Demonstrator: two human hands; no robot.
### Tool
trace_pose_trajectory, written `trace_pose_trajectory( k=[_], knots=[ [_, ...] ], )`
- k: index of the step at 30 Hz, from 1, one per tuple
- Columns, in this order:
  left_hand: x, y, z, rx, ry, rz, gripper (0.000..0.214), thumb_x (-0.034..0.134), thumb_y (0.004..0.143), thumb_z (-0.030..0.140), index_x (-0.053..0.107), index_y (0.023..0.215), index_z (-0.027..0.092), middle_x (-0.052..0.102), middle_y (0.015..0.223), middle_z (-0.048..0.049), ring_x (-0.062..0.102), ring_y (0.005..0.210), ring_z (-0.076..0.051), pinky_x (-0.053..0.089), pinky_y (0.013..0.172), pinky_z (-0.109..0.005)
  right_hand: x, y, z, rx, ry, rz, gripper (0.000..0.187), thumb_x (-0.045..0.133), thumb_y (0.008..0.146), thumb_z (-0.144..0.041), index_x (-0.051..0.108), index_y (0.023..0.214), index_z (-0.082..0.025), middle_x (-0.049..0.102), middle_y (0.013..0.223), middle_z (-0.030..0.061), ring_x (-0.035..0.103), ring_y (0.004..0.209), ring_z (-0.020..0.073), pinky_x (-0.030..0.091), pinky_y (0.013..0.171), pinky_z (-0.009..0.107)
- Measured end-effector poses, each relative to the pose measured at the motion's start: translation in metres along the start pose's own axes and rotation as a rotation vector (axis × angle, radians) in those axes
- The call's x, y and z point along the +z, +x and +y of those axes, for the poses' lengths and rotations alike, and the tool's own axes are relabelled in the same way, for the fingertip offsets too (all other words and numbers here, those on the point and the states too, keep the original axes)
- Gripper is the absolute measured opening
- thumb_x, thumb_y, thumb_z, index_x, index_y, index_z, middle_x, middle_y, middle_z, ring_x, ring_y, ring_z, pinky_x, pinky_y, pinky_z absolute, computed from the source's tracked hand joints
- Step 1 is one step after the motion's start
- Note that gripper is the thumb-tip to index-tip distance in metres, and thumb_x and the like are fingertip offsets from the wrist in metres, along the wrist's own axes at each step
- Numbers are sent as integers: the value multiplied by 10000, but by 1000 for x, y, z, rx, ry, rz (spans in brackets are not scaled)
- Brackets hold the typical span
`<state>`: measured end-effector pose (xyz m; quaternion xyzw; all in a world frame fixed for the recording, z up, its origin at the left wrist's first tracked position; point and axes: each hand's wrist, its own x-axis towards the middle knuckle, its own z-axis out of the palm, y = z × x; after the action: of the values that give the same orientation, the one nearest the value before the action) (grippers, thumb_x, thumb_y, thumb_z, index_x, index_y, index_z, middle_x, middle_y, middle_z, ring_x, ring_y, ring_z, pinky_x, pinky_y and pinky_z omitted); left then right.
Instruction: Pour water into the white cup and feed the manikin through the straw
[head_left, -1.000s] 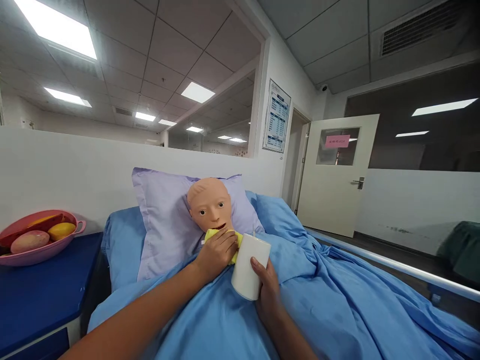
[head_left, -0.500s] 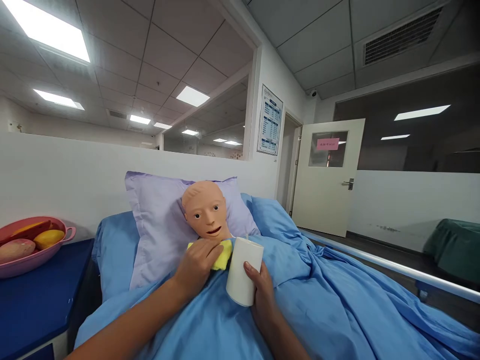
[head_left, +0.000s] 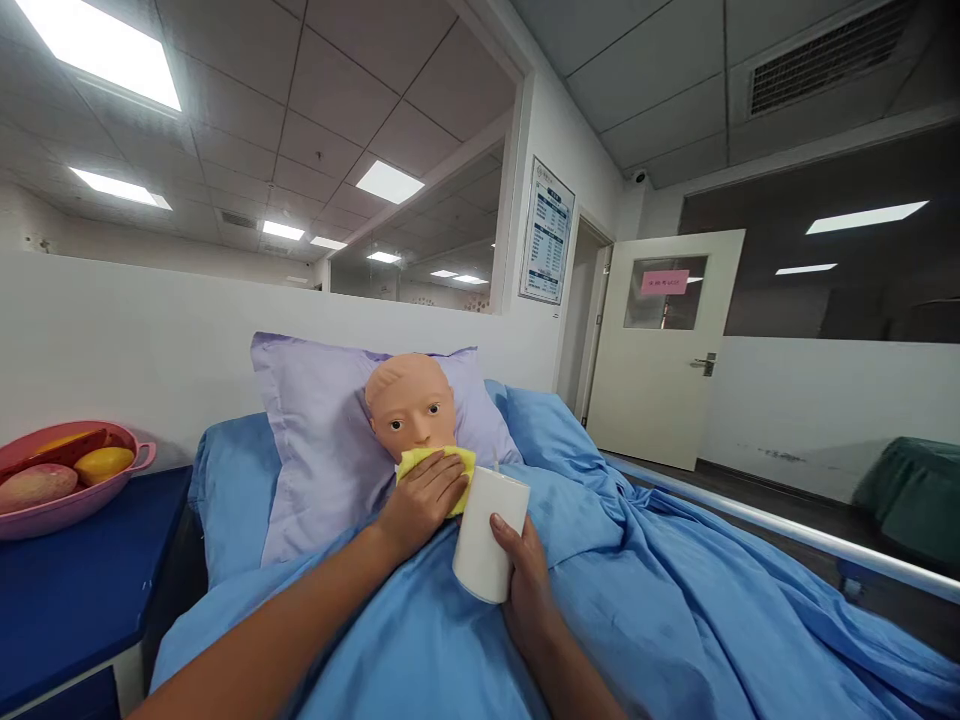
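A mannequin's head (head_left: 409, 400) rests on a lilac pillow (head_left: 315, 440), eyes open. My left hand (head_left: 427, 495) presses a yellow cloth (head_left: 461, 465) over its mouth and chin, which are hidden beneath. The fingers lie together across the cloth. In my right hand (head_left: 529, 575) is a white cup (head_left: 491, 535), slightly tilted, with the thumb on its near side and the other fingers behind it. A thin straw-like tip (head_left: 496, 464) shows above the cup's rim. The cup stands close beside the cloth, over the blue quilt (head_left: 405, 640).
On the left, a pink basket (head_left: 71, 510) of fruit stands on a dark blue bedside cabinet (head_left: 82, 590). A white bed rail (head_left: 795, 520) runs along the right side. Beyond it are an open door (head_left: 660, 390) and a green-covered object (head_left: 911, 510).
My left hand has lifted the yellow cloth from below the chin up onto the mannequin's mouth. My right hand still holds the cup in nearly the same place. The view has shifted slightly.
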<state>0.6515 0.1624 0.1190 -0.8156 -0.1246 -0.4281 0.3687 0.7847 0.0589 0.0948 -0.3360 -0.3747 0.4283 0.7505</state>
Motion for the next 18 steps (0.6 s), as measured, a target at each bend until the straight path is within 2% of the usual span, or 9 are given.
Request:
trace_pose_trajectory(
  k=[4,8,10,13,15,18],
  knots=[
    [-4,-17,8,-52,-129,-6,277,416,973,176,608,1168,131,733,1128,-83,650,1130,-155,518,1065,-380,-3,1,4,-3,17,15,636,803,643,-507,580,1153,-200,668,837,26,587,649,164,490,532,254],
    [-23,-18,1,4,-240,-47,250,438,966,177,630,1125,152,742,1057,-71,679,1036,-150,555,1003,-354,-6,3,8,24,12,-33,672,786,682,-508,554,1237,-209,670,852,29,594,655,167,483,529,251],
    [-34,-8,-7,49,-231,-10,241,475,951,168,630,1135,160,732,1109,-79,657,1101,-166,555,1004,-365,-6,4,10,-1,33,-41,652,790,686,-485,558,1229,-210,679,906,36,599,690,162,494,562,246],
    [-43,17,-21,57,-199,121,285,494,929,122,606,1190,142,702,1197,-109,587,1233,-197,543,1023,-394,-5,4,8,-6,46,-41,647,786,682,-491,561,1213,-198,691,950,60,619,718,181,502,576,261],
    [-41,32,-29,43,-173,173,300,504,922,121,593,1208,125,685,1232,-128,556,1276,-214,533,1041,-416,-5,3,6,28,18,-55,673,778,677,-523,556,1215,-187,697,936,80,635,710,211,504,554,286],
    [-31,41,-32,85,-77,141,277,530,914,139,602,1181,112,683,1240,-127,561,1272,-237,532,1050,-432,-3,2,2,51,-3,-63,706,788,649,-542,553,1209,-183,702,952,101,648,721,238,506,534,303]
  ],
)
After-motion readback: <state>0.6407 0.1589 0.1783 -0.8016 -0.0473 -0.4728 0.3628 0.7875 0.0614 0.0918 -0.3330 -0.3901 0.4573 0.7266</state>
